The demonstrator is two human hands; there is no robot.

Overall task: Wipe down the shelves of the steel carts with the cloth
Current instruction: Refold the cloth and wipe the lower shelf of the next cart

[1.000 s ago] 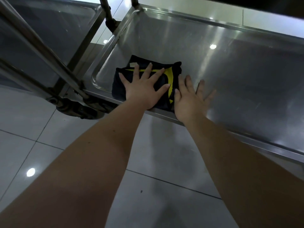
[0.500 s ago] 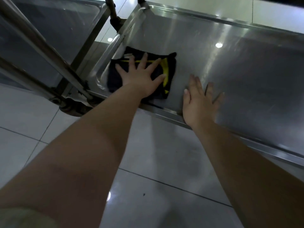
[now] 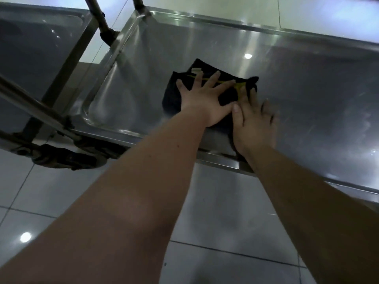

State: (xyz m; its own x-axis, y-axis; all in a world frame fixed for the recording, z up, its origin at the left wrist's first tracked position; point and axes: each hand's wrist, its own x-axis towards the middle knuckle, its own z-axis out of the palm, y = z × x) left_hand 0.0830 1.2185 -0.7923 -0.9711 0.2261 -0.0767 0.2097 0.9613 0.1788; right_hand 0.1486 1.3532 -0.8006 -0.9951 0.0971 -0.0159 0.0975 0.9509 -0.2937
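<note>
**Cloth leaves the corner, and both hands meet on it**

The dark cloth (image 3: 172,93), with its thin yellow stripe, now lies on the steel shelf (image 3: 307,89) in the upper middle of the frame. It is well clear of the shelf's rounded left corner, where it sat half a second ago. The left hand (image 3: 202,101) presses flat on top of it, its fingers (image 3: 213,78) straight and spread apart, pushing rather than gripping.

The right hand (image 3: 254,124) was resting on bare steel apart from the cloth. It now sits just beside the left hand, with the thumbs touching. Its fingers (image 3: 252,97) are straight and slightly apart. The forefinger reaches onto the cloth's right edge and the rest lie on the steel (blur makes the outer ones hard to read).

This looks like a wiping stroke running from the left of the frame toward the right, with the second hand adding pressure. The corner has probably been covered. The broad stretch of shelf at the right of the frame seems yet to be wiped, as does the neighbouring cart's shelf (image 3: 41,48) at upper left.
</note>
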